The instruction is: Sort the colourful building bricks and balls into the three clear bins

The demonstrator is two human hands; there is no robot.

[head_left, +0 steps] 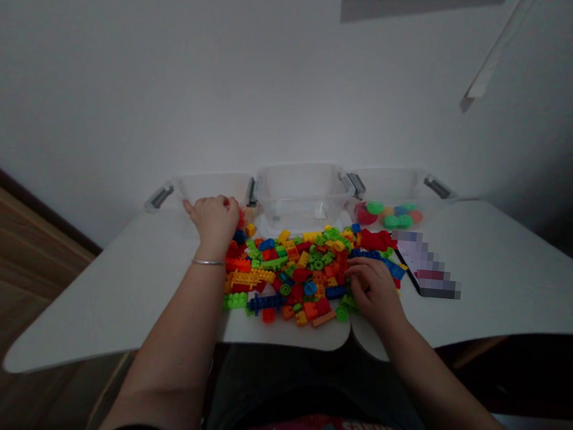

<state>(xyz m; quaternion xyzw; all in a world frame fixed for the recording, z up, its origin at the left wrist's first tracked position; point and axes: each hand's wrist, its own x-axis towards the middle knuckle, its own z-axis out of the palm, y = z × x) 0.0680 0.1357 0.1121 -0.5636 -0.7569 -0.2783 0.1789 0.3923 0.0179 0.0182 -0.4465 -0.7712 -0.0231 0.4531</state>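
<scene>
A heap of plastic toy building bricks [282, 265] in red, orange, yellow, green and blue covers the middle of the white table. My left hand [212, 220], back up, is over the front of the left clear box [214, 183]. Its little finger sticks out to the side; the other fingertips are hidden, and whether they hold anything does not show. A red piece [240, 219] shows beside that hand. My right hand [374, 291] is at the heap's right edge. Its fingers are bent in, with the tips against the bricks; what they grip is not clear.
A middle clear box [304, 176] and a right clear box [390, 182] stand against the wall. Round green, red and orange pieces [399, 220] lie in the right one. A phone [425, 267] with a blurred screen lies right of the heap. The white table [108, 306] has a curved front edge.
</scene>
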